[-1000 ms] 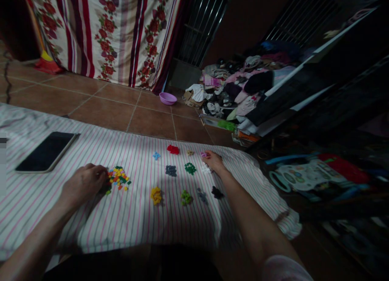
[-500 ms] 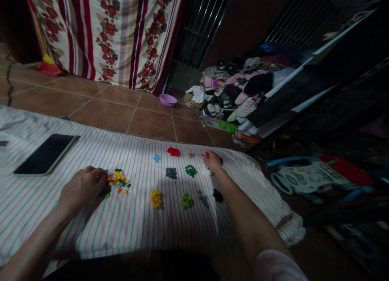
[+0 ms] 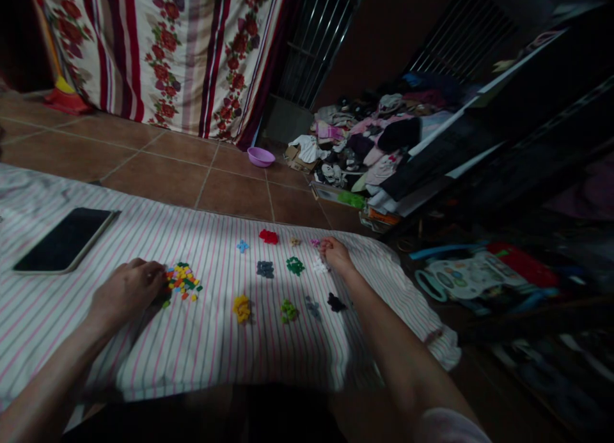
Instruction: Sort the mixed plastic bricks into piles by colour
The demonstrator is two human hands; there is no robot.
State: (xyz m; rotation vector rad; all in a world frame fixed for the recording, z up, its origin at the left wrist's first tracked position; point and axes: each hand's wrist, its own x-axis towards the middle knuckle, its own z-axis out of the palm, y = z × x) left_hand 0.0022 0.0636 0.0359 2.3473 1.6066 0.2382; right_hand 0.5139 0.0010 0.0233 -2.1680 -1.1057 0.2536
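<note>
My left hand [image 3: 128, 291] rests on the striped cloth, its fingers curled at the left edge of a mixed pile of small coloured plastic pieces [image 3: 183, 280]. What its fingertips hold, if anything, is hidden. At the far right, my right hand [image 3: 336, 254] is closed, fingertips bent together just beside a few pink pieces [image 3: 314, 242] and above the white pieces [image 3: 320, 265]. I cannot make out anything between those fingers. Sorted heaps lie between the hands: red [image 3: 268, 236], light blue [image 3: 243, 245], dark grey [image 3: 265, 269], dark green [image 3: 295, 265], yellow [image 3: 242, 309], lime green [image 3: 288, 310], black [image 3: 336, 302].
Tan pieces [image 3: 294, 241] and grey-blue pieces [image 3: 313, 307] also lie on the striped cloth [image 3: 182, 360]. A phone [image 3: 67, 240] lies at the left. Beyond the edge are a tiled floor, a purple basin [image 3: 261, 156] and a heap of clothes [image 3: 364, 136].
My right hand has shifted slightly right of the pink pieces, which now show more fully. My left hand stays by the mixed pile. The whole view has shifted a little.
</note>
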